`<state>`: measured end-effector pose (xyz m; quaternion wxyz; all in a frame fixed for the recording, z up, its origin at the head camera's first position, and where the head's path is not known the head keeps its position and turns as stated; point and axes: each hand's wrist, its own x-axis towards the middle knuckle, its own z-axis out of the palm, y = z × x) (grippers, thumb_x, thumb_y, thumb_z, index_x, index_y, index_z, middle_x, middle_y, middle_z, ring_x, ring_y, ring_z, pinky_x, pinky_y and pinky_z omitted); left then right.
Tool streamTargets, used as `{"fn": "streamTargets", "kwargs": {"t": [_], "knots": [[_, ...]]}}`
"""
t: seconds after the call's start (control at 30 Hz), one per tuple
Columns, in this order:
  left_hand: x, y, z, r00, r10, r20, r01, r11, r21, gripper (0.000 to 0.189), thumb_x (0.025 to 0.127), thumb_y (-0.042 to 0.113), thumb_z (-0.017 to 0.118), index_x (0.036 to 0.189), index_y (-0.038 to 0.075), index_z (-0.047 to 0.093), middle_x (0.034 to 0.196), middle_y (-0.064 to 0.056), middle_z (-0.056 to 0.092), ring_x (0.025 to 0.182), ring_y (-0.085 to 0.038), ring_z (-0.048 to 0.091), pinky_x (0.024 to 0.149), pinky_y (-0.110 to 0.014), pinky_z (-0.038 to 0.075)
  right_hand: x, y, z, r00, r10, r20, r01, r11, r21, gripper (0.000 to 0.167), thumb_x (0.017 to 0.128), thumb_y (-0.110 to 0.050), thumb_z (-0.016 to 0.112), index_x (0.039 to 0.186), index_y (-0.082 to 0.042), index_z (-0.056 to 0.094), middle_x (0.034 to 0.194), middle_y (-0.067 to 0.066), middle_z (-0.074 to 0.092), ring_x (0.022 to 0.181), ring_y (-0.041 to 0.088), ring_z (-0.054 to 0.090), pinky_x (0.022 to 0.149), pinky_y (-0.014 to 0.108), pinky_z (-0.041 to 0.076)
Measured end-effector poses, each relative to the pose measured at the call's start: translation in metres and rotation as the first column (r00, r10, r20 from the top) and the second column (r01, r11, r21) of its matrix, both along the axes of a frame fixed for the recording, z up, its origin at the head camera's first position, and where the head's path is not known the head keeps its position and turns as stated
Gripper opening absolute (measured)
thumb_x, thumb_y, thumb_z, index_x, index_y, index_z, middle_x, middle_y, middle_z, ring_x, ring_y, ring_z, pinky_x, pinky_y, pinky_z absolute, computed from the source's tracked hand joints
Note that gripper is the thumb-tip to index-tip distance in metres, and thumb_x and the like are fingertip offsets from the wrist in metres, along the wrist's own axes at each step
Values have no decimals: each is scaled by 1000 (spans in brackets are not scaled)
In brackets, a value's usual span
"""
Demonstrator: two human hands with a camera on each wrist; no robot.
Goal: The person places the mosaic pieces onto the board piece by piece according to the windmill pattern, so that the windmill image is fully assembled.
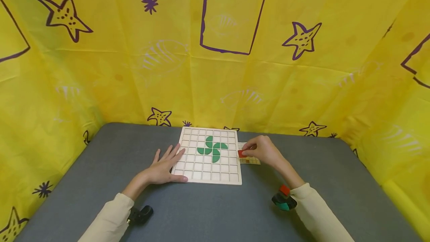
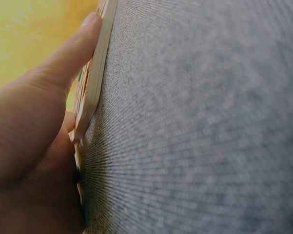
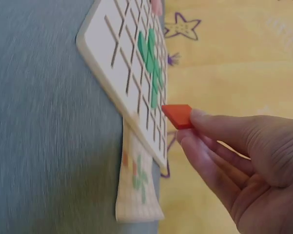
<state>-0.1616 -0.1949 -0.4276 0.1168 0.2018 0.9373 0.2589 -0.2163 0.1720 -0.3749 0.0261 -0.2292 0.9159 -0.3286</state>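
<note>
A pale wooden grid board [image 1: 196, 167] lies on the grey table, with several green quarter-round pieces [image 1: 216, 156] set in a pinwheel near its middle. My left hand [image 1: 162, 169] rests on the board's left side, fingers spread and straight, thumb along the near edge. In the left wrist view the thumb [image 2: 70, 53] lies against the board's rim [image 2: 93, 83]. Beyond the board's right edge, my right hand [image 1: 265, 151] pinches a red tile [image 3: 178, 116] between thumb and fingertips, held above a patterned paper card [image 1: 254, 161]. Part of that card is hidden under the board.
Grey cloth-like table surface [image 1: 208, 212] spreads around the board. A yellow curtain [image 1: 188, 85] with starfish drawings hangs behind and at both sides. Dark wrist devices [image 1: 141, 215] are worn on both arms; the right one carries a red block [image 1: 284, 190].
</note>
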Motion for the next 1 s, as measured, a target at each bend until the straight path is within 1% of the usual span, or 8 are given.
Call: {"fn": "streamTargets", "kwargs": {"t": [0.17, 0.3, 0.37, 0.57, 0.7, 0.83, 0.93, 1.0], "knots": [[0, -1, 0, 1000, 2, 4, -2, 1000, 3, 105, 82, 57, 70, 156, 4, 19, 163, -20, 2, 147, -45, -3, 108, -68, -13, 0, -23, -7, 999, 4, 54, -1, 999, -46, 5, 81, -13, 81, 84, -11, 79, 79, -2, 73, 66, 10, 61, 57, 26, 50], [0, -1, -1, 1000, -2, -3, 2, 1000, 0, 104, 83, 57, 70, 156, 4, 19, 163, -20, 2, 147, -45, -3, 108, -68, -13, 1, -39, -15, 998, -10, 55, 14, 996, -83, 5, 81, -14, 81, 84, -11, 79, 81, -1, 73, 67, 10, 62, 57, 26, 50], [0, -2, -1, 1000, -3, -9, 3, 1000, -3, 104, 83, 57, 70, 156, 4, 18, 163, -20, 2, 147, -45, -3, 108, -68, -13, 0, -46, -19, 998, -27, 64, 34, 993, -112, 6, 80, -14, 81, 84, -10, 79, 83, 0, 74, 70, 11, 63, 60, 26, 51], [-1, -1, -1, 1000, 0, -6, 0, 1000, -4, 105, 82, 57, 71, 156, 5, 18, 163, -19, 2, 147, -45, -3, 108, -67, -13, -7, -63, -36, 987, -71, 148, 101, 973, -208, 9, 79, -13, 82, 83, -6, 79, 82, 3, 74, 74, 13, 65, 64, 26, 53], [0, 0, 0, 1000, 4, 2, -4, 1000, -3, 105, 82, 57, 71, 156, 4, 19, 163, -19, 2, 147, -45, -3, 108, -67, -13, -6, -76, -41, 966, -86, 244, 148, 958, -247, 9, 81, -13, 80, 85, -5, 79, 80, 5, 74, 70, 15, 69, 63, 27, 56], [0, 0, 1, 1000, 9, 4, -9, 1000, 5, 104, 82, 56, 71, 156, 4, 19, 163, -20, 3, 147, -45, -3, 108, -67, -13, -4, -87, -38, 921, -60, 385, 174, 948, -267, 10, 85, -11, 77, 88, -1, 78, 76, 9, 73, 63, 18, 71, 61, 28, 58], [0, 0, 0, 1000, 7, 1, -7, 1000, 9, 105, 82, 56, 71, 156, 4, 19, 163, -20, 3, 147, -45, -3, 108, -67, -13, -4, -92, -35, 908, -43, 416, 158, 956, -247, 11, 86, -10, 76, 89, 0, 77, 78, 8, 73, 62, 17, 70, 61, 27, 57], [0, 0, 0, 1000, 7, 0, -7, 1000, 11, 105, 82, 57, 71, 156, 4, 20, 163, -20, 3, 147, -45, -3, 108, -67, -13, -4, -95, -34, 913, -44, 406, 144, 965, -219, 10, 86, -10, 76, 88, 0, 78, 80, 7, 73, 60, 16, 69, 60, 26, 57]]}}
